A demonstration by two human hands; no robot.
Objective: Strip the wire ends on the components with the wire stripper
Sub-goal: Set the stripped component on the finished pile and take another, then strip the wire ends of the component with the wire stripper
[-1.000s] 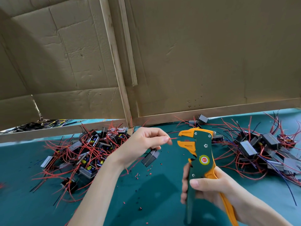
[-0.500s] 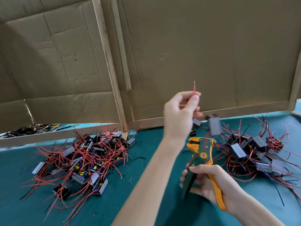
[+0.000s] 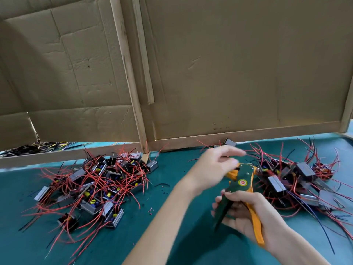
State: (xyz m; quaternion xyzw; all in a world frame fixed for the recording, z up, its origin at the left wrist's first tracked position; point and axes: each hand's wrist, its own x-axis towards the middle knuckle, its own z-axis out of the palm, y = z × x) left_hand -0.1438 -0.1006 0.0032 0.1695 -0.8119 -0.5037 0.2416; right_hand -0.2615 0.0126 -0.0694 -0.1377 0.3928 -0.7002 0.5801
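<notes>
My right hand [image 3: 246,213] grips the green and orange wire stripper [image 3: 241,185] by its handles, jaws pointing up and away from me. My left hand [image 3: 214,165] is blurred just left of and above the stripper's head, fingers stretched out toward the right, with nothing visible in it. A pile of small metal-cased components with red and black wires [image 3: 298,178] lies to the right of the stripper. A second, larger pile of the same components [image 3: 95,184] lies on the left of the green mat [image 3: 181,236].
Cardboard panels in wooden frames [image 3: 229,73] stand upright along the back of the mat. Behind the left panel's lower edge lies a bundle of black and yellow wires [image 3: 36,146]. Tiny red insulation scraps [image 3: 150,210] dot the mat between the piles.
My left hand, which held a component up by its red wire, has dropped toward the right pile and no longer holds it. The stripper stayed in my right hand.
</notes>
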